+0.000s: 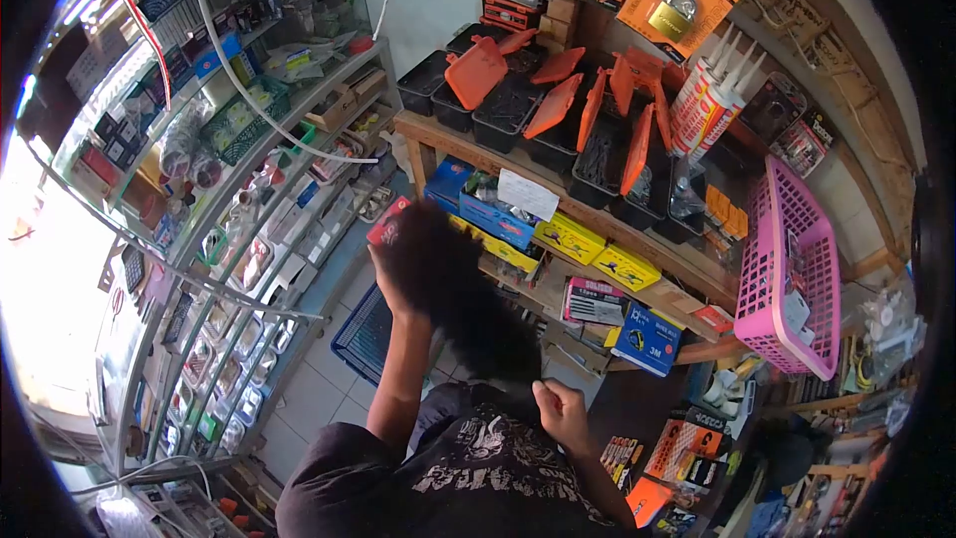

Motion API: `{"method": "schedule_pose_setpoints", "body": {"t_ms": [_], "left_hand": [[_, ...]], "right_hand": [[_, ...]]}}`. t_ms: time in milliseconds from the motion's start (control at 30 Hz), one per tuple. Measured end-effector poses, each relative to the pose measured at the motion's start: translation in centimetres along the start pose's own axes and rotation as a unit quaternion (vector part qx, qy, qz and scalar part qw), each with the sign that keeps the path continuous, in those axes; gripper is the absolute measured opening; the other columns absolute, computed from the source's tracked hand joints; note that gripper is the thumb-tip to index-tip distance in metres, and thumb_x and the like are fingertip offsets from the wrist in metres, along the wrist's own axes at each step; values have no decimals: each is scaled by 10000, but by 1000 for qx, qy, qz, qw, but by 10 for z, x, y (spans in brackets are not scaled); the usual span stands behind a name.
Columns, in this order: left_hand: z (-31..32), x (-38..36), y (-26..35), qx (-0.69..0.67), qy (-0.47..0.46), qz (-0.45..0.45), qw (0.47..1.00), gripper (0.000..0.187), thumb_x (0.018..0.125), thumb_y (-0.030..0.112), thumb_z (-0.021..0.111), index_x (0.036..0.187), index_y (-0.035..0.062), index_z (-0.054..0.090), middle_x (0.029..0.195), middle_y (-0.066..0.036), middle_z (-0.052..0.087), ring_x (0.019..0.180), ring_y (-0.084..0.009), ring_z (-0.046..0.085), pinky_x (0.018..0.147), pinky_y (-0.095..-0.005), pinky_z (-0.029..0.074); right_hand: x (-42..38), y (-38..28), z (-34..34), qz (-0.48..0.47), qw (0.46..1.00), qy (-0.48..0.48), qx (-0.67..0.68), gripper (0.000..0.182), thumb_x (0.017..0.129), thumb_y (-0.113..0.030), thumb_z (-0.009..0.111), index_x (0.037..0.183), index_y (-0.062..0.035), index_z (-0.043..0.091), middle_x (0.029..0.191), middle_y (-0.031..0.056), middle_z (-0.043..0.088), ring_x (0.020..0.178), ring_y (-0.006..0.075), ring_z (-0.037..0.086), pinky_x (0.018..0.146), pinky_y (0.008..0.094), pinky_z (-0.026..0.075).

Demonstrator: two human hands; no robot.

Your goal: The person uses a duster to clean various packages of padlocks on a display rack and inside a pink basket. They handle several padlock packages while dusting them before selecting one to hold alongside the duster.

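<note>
A black fluffy duster [463, 299] stretches across the middle of the view, in front of my chest. Its lower end comes close to my right hand [561, 413], which is closed in a fist around that end; the handle itself is hidden. My left hand [390, 284] is raised at the duster's upper left side, its fingers mostly covered by the black fibres. A small red box [385, 223] shows just above that hand, apparently gripped in it, with the duster against it.
A wooden shelf [687, 279] ahead carries black bins with orange lids [558, 105], sealant tubes [709, 105] and yellow boxes [627, 267]. A pink basket [759, 269] hangs at the right. Glass display shelves [289, 259] stand left. A blue crate [360, 331] sits on the tiled floor.
</note>
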State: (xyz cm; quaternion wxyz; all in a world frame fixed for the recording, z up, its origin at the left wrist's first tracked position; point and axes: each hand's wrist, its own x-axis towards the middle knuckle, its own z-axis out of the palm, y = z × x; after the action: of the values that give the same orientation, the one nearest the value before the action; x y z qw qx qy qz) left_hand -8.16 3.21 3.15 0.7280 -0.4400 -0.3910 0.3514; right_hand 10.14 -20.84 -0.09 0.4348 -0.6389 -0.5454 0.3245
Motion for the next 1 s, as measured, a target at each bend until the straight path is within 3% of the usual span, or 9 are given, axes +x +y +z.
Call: {"method": "schedule_pose_setpoints", "body": {"t_ms": [33,67,233,333,533,600,700,933,1000], "left_hand": [[-6,-1,-5,390,31,134,910,603,999,500,332,1395,56,432,1355,-140,523,1207,-304,533,1035,-442,423],[-12,0,-9,711,55,242,658,603,993,494,348,1406,62,424,1390,-142,491,1235,-310,509,1051,-444,406],[-34,-8,-16,727,-53,160,665,573,1007,481,351,1386,61,442,1330,-137,543,1195,-310,537,1037,-437,421],[-29,-7,-27,678,97,147,713,577,991,482,394,1379,60,452,1303,-136,560,1171,-315,544,1022,-441,427],[-35,-11,-17,682,131,111,711,576,986,505,391,1319,48,506,1289,-130,571,1143,-300,562,995,-454,448],[-36,-17,18,604,133,9,786,545,991,485,396,1281,43,529,1276,-141,576,1133,-287,568,970,-430,471],[-41,-16,28,738,51,74,669,561,984,537,387,1222,62,566,1157,-121,633,1034,-270,619,889,-400,520],[-62,-40,0,686,285,29,669,621,950,633,360,1174,103,593,1043,-86,673,882,-251,669,787,-410,560],[-70,-51,0,686,313,20,657,532,981,532,402,1237,98,571,1154,-122,632,1026,-273,625,914,-408,511]], "right_hand": [[2,0,3,32,999,8,30,409,978,-288,561,679,-27,461,527,4,319,505,76,286,453,300,263],[5,-2,5,63,996,16,58,412,982,-293,554,680,-27,464,528,-5,318,506,73,283,456,295,264],[13,-12,10,61,996,-16,64,350,957,-189,585,671,-11,489,564,-31,402,567,35,356,496,254,283],[22,-5,8,67,993,27,90,454,992,-357,533,686,-26,477,536,-6,321,520,71,292,473,298,249],[38,-20,-19,34,999,30,-3,401,969,-298,570,702,-5,511,525,38,345,498,101,303,464,314,263],[40,-24,-18,-12,999,27,-36,378,969,-300,570,733,-6,561,519,50,360,483,110,310,457,323,272],[36,-13,-25,-3,999,-9,-35,387,969,-310,569,724,-10,557,515,58,370,471,116,320,452,328,280],[52,-13,-6,0,998,51,-47,479,794,-448,774,753,-54,503,570,9,444,495,122,430,462,288,353],[63,-17,2,-128,981,78,-119,501,697,-435,847,899,-50,597,626,21,519,498,112,446,469,280,387]]}}
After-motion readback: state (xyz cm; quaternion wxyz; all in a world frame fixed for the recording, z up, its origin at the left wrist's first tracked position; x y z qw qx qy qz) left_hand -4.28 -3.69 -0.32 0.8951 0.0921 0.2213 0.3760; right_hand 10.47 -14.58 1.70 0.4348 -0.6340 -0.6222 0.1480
